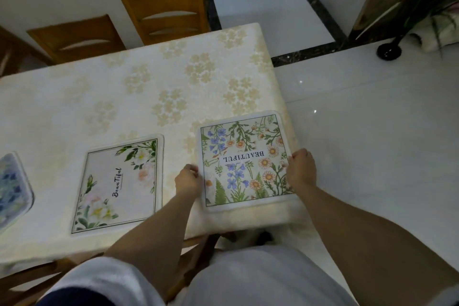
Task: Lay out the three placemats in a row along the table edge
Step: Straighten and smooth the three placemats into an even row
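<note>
The right mat (244, 161), the one with blue and orange flowers, lies near the right corner of the table (149, 77), close to the near edge. Both hands hold it. The left hand (187, 179) has its fingers curled and pinches the left border of the mat. The right hand (300, 169) grips the right border in the same way, with the fingers bent over the rim. I cannot tell whether the mat rests fully on the table or is lifted a little.

The middle mat (119, 184), with white flowers, lies flat just beside it with a gap between them. The left mat (12, 186), a blue one, is further along the same edge and is partly cut off by the frame. The three make a row, so the task looks nearly finished, and I think only a small correction of the right mat is left.

The mat looks thin and light, with a soft white border and rounded corners. I judge that it is flexible and would sag or fold if it were taken by one corner only. Holding it at the middle of two opposite borders, as here, keeps it flat and makes it easy to turn. It does not look fragile. Sliding it may wrinkle the cloth (74, 107) under it, so a small lift seems safer than pushing.
</note>
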Tool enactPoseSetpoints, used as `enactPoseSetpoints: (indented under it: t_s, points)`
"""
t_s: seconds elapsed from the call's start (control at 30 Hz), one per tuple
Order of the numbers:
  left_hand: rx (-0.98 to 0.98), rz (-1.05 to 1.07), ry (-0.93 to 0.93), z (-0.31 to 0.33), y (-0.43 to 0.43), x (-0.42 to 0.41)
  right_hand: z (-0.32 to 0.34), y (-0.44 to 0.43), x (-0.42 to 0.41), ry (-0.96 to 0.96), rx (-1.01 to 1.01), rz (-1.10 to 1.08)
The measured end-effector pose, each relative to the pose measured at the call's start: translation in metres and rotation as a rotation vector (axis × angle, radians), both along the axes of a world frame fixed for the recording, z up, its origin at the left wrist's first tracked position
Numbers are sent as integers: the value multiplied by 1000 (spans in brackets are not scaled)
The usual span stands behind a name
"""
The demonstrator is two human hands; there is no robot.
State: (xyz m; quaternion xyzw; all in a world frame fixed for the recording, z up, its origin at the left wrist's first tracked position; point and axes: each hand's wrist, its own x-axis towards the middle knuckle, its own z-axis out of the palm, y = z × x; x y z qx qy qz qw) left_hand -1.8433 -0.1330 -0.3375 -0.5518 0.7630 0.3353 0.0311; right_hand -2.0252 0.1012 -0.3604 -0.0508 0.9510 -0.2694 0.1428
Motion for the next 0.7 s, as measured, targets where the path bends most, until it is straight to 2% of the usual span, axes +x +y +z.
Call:
enactPoseSetpoints:
  t_s: [0.47, 0.6, 0.7]
  points:
    - [30, -29, -4, 6, 7, 15, -11, 1, 10, 74, -17, 48]
    - [5, -3, -24, 7, 8, 14, -13, 1, 13, 152, 40, 96]
    - [-38, -71, -40, 5, 9, 17, -14, 2, 18, 262, 176, 131]
